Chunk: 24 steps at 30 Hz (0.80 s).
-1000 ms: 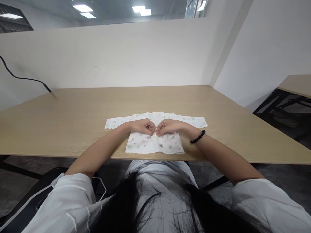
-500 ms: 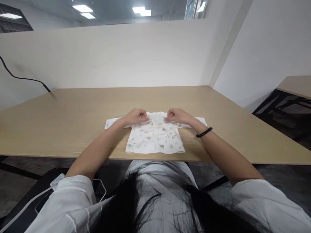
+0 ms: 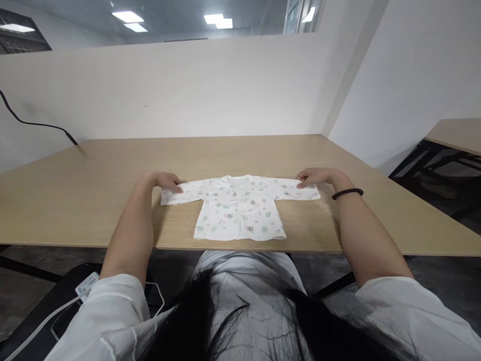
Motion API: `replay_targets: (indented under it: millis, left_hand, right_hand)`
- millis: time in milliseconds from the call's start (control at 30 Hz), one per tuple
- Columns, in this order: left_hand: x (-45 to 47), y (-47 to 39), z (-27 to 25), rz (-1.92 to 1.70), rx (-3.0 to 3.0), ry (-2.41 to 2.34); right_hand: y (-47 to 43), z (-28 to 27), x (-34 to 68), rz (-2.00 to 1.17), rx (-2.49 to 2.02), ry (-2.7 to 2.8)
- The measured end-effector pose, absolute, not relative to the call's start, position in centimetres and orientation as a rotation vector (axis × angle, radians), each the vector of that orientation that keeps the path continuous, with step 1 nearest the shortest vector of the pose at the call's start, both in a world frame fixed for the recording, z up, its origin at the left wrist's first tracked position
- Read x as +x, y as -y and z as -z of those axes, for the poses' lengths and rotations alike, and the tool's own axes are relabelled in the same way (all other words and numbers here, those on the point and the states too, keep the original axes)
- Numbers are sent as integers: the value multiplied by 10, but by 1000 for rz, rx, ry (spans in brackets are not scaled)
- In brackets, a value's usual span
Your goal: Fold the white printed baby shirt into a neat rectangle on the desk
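Observation:
A small white baby shirt [image 3: 240, 210], printed with little green, pink and dark figures, lies flat with both long sleeves spread sideways and its lower hem towards me. My left hand [image 3: 166, 181] rests over the end of the left sleeve, thumb and fingers apart on the cloth. On the opposite side my right hand [image 3: 314, 176] touches the right sleeve near its cuff, its thumb also apart from the fingers. A dark beaded bracelet [image 3: 347, 193] circles my right wrist.
The shirt lies near the front edge of a light wooden table [image 3: 112, 160]. A white partition [image 3: 225, 90] stands behind it. A black cable [image 3: 41, 124] hangs at the left. At the far right is another table [image 3: 458, 133].
Both hands have moved apart, from the shirt's upper chest out to the sleeve ends. The sleeves and collar show more fully; the shirt's body has stayed in place.

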<state>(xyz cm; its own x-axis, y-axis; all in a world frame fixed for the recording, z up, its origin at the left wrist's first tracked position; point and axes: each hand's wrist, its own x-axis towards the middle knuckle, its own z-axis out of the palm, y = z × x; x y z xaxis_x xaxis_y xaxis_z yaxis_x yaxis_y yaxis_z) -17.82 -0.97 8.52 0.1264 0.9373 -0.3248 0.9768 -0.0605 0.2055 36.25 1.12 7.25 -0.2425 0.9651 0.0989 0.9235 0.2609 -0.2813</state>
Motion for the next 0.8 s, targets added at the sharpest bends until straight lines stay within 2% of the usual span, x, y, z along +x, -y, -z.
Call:
replay_targets:
  millis: [100, 200, 267, 300, 367, 533, 633, 733, 800]
  left_hand:
    - [-175, 6, -92, -99, 2148, -1937]
    - [-175, 6, -106, -878, 2282, -2096]
    - [-180, 14, -118, -1420, 2260, -2104]
    - [-183, 20, -123, -1544, 2227, -2094]
    - [-190, 39, -127, -1485, 2179, -2076]
    - [-192, 108, -98, -545, 2090, -1862]
    - [-180, 148, -71, -354, 2027, -1693]
    - [-169, 170, -51, -485, 1947, -1827]
    - [-163, 172, -43, -553, 1852, -2092]
  right_hand:
    - [-19, -78, 356, -261, -1628, 2196]
    - [-18, -91, 351, 8, -1421, 1796]
    - [-11, -103, 352, 70, -1257, 1615]
    - [-6, -110, 355, 53, -1205, 1600]
    - [9, -120, 364, -37, -1177, 1688]
    - [59, -114, 392, -519, -1475, 2223]
    - [93, -88, 407, -788, -1629, 2278]
    - [119, -60, 417, -686, -1717, 2132]
    - [126, -43, 416, -438, -1868, 2008]
